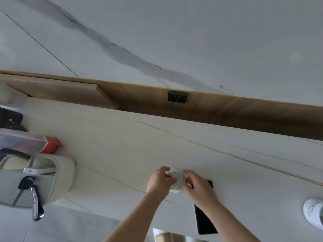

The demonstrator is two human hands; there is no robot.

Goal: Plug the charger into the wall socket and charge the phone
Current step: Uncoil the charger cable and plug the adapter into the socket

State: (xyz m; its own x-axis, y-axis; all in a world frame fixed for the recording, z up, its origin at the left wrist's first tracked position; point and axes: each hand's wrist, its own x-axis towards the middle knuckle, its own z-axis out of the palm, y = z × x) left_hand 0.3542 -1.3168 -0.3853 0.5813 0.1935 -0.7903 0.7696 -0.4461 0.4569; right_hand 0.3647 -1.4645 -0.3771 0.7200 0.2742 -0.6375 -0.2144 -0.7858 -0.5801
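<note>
A coiled white charger cable (pixel 176 181) is held just above the pale stone counter (pixel 122 140). My left hand (pixel 160 182) grips its left side and my right hand (pixel 197 186) grips its right side. The plug head is hidden in the coil and fingers. A black phone (pixel 204 219) lies flat on the counter under my right forearm, partly covered by it. The dark wall socket (pixel 177 97) sits in the wooden back panel, far behind the hands, with nothing plugged into it.
A pale tray (pixel 64 172) at the left holds a car key with a black strap (pixel 28 186). Behind it are a red-and-white box (pixel 50 145) and dark items. A white bottle (pixel 313 214) lies at the right edge. A wooden shelf block (pixel 70 93) juts out at the back left.
</note>
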